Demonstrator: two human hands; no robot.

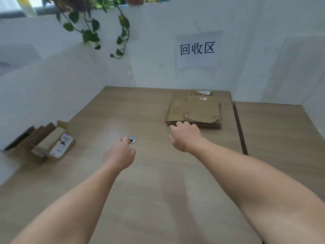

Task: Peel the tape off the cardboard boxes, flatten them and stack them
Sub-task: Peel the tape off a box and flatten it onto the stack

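While both bare forearms reach out over the wooden table (151,199), the right hand (184,136) sits at the near left corner of the stack of flattened cardboard (195,110). Its fingers are bent down towards the stack's near edge; the tips are hidden, so whether they grip the cardboard or only touch it cannot be told. The stack lies at the far right of the table, its far edge near the white partition (158,67) and its right edge just short of the dark seam (239,127) where a second table (281,138) butts up. Torn, ragged edges show on the top sheet. The left hand (119,154) hovers lower and nearer the middle, fingers loosely curled and holding nothing, with the forefinger tip at the near rim of a small round silver-rimmed fitting (133,139) in the tabletop. Well apart, at the left edge of the table, a still-standing labelled box (52,143) rests tilted against more brown cardboard and a dark flat thing (17,138) by the side wall. Bare wood lies between that box and the stack, and across all the near half of the table. A paper sign (197,49) hangs above the stack, and a trailing plant (95,23) hangs over the corner.
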